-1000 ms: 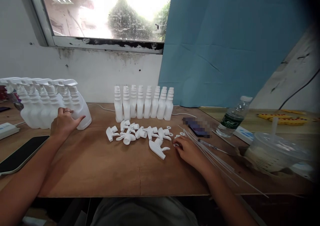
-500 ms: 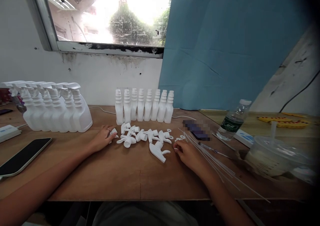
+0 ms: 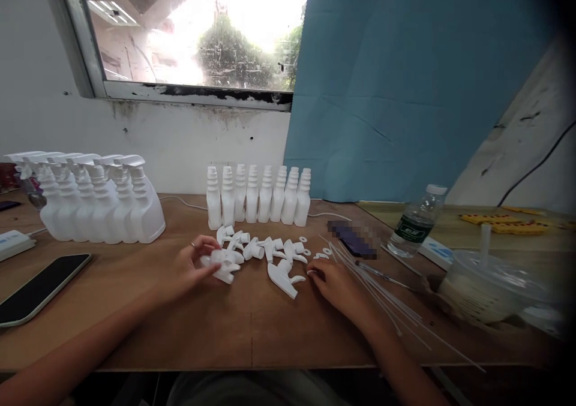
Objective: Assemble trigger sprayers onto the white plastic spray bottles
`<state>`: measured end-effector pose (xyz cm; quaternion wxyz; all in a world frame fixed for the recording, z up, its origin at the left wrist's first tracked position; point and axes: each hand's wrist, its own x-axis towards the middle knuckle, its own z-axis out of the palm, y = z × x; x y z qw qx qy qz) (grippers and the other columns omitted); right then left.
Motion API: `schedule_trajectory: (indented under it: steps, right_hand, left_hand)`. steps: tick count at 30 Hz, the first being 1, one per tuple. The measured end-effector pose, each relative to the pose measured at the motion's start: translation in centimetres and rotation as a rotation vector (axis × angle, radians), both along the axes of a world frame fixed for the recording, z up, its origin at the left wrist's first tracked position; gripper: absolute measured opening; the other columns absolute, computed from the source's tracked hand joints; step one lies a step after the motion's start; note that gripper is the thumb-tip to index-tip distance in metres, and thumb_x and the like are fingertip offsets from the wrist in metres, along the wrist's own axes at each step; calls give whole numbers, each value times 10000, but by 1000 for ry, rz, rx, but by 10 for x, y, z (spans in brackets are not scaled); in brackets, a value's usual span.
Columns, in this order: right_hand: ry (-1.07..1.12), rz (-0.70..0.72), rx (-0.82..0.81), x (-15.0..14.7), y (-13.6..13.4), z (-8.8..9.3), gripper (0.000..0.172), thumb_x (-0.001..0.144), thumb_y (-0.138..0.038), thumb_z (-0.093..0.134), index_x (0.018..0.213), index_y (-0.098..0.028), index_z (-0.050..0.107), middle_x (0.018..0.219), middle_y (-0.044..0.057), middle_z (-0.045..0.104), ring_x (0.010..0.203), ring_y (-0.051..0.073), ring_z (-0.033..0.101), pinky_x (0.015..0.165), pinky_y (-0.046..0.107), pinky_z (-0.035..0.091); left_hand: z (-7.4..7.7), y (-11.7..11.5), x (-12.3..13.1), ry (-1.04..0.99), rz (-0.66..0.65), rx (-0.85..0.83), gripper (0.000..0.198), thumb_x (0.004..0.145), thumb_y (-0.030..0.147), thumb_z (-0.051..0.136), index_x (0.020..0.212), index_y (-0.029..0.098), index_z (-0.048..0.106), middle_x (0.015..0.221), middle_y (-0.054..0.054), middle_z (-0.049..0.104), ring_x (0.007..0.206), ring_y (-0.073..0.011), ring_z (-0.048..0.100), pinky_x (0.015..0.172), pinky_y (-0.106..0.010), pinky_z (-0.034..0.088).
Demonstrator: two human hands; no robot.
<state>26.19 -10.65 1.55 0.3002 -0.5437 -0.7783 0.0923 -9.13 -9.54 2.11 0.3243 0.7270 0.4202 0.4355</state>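
My left hand is closed around a white trigger spray head, lifted just off the tabletop and slightly blurred. More white spray heads lie in a loose pile, among them one in the middle and one nearest me. My right hand rests on the table right of the pile, its fingertips pinched on a small white ring, partly hidden. Several flat white washers lie just beyond it. Thin clear dip tubes are fanned out beside my right wrist.
Upright white bottles stand in a row behind the pile. Bottles with spray heads fitted stand at the left, near a phone. At the right are a water bottle, a lidded plastic cup and a dark blurred-out object.
My left hand has moved right toward the pile and raised the spray head, turning it. My right hand has barely moved.
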Motion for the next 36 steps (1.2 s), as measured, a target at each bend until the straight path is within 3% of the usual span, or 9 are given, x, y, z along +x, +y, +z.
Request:
schedule_trajectory:
  steps: [5,11,17,22,27,30,36]
  right_hand:
    - [234,84,233,-21,-16,18,188,903,-209,508,891,-216,696,983,87,632,843,213,617,731,338,488]
    - [339,335,284,-61,-35,21,238,921,-157,531,1012,-273,719,1005,66,627,946,202,603,833,340,485]
    - [108,437,160,-69,-42,12,295,926,-202,540,1180,-285,663,1208,94,583,1090,241,551,961,433,464]
    - [138,482,131,-56,-45,10,383,954,-201,502,1318,-299,563,1304,88,526,1186,217,526,1007,398,457]
    - [306,521,128,-43,-52,6,294,941,-111,463,1150,-241,624,1066,71,618,1006,181,592,875,324,505]
    - [237,497,108,-41,-52,2,262,928,-78,469,1083,-223,623,957,55,651,900,174,602,826,326,507]
    - [134,456,322,-34,-36,-19,315,874,-40,524,1126,-209,609,932,63,690,795,167,648,729,291,540]
  left_hand:
    - [-4,-26,55,-125,-258,-109,368,762,349,749,976,190,495,975,-39,575,922,-184,610,866,-351,512]
    - [-17,-18,90,-262,-397,-206,425,714,304,795,939,205,448,972,-22,554,949,-179,597,899,-364,508]
    - [-23,-13,88,-281,-432,-215,419,759,300,768,972,201,422,1032,-45,584,961,-170,615,889,-356,505]
    - [-20,-10,78,-12,-347,109,262,812,293,708,911,183,493,1064,-62,590,993,-187,603,883,-331,507]
    - [-20,-12,73,205,-286,264,124,867,270,642,888,203,540,1149,-40,625,996,-177,628,858,-275,511]
    - [-20,-14,71,316,-273,367,124,892,289,623,955,213,548,1136,-40,654,945,-160,653,812,-246,521]
    - [-14,-15,64,397,-281,489,186,903,252,614,1066,211,535,1056,-54,693,896,-148,679,823,-227,533]
